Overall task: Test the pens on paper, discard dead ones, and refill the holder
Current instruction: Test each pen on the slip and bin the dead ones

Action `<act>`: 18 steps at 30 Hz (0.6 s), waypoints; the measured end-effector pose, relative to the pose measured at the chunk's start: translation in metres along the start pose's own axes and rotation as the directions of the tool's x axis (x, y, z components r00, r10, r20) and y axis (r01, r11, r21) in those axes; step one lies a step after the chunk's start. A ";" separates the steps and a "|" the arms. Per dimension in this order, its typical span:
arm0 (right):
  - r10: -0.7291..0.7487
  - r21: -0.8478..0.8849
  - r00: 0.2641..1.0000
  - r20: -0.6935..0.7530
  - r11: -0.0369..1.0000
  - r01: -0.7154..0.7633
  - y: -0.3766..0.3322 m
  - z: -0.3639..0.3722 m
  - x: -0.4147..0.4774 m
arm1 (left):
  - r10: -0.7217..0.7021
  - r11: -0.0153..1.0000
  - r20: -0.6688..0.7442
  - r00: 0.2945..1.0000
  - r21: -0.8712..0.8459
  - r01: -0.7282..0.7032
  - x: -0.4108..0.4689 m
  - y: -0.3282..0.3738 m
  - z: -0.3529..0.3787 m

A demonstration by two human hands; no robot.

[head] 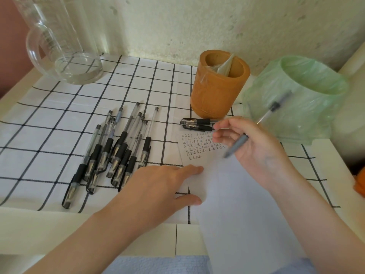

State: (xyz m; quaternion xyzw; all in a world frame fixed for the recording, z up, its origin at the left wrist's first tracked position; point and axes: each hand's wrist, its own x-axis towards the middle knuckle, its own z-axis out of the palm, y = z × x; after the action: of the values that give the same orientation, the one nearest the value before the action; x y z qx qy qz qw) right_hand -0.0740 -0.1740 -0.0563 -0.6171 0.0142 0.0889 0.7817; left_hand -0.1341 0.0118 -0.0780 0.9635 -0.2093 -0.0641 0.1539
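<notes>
My left grip (pixel 158 186) lies flat on the left edge of the sheet of paper (pixel 227 194). The fingers are straight and spread a little, pressing the sheet down onto the checked cloth (pixel 79 107) that covers the counter (pixel 49 230).

My right grip (pixel 250 147) hangs above the upper part of the sheet, its fingers curled round a gel pen (pixel 239 143). The pen is tilted, with its lower end pointing down and left toward the paper and its far end rising up and right in front of the bin. It is blurred, so I cannot tell whether its tip touches the sheet or whether it is capped.

Rows of small handwritten marks (pixel 199 145) fill the top left corner of the paper, just beside my right fingertips.

Two capped black pens (pixel 197 124) lie side by side at the top edge of the sheet, close to the foot of the orange-brown pen holder (pixel 217 91). The holder stands upright with only a clear plastic sleeve (pixel 225 66) sticking out of it.

A heap of gel pens (pixel 118 153) lies on the cloth left of the paper, with their black caps toward me and some crossing others.

A bin lined with a pale green bag (pixel 316 115) stands right of the holder. A tall glass jug (pixel 65 46) stands at the back left corner.
</notes>
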 end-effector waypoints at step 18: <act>0.155 0.382 0.980 0.128 0.904 -0.193 -0.020 -0.003 0.001 | 0.011 1.000 0.001 1.000 -0.018 -0.011 -0.001 0.000 0.000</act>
State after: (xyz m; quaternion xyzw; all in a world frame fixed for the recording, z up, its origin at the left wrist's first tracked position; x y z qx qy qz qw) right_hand -0.0700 -0.1817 -0.0375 -0.4392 0.0497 0.1826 0.8782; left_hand -0.1349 0.0126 -0.0778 0.9610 -0.2140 -0.0655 0.1627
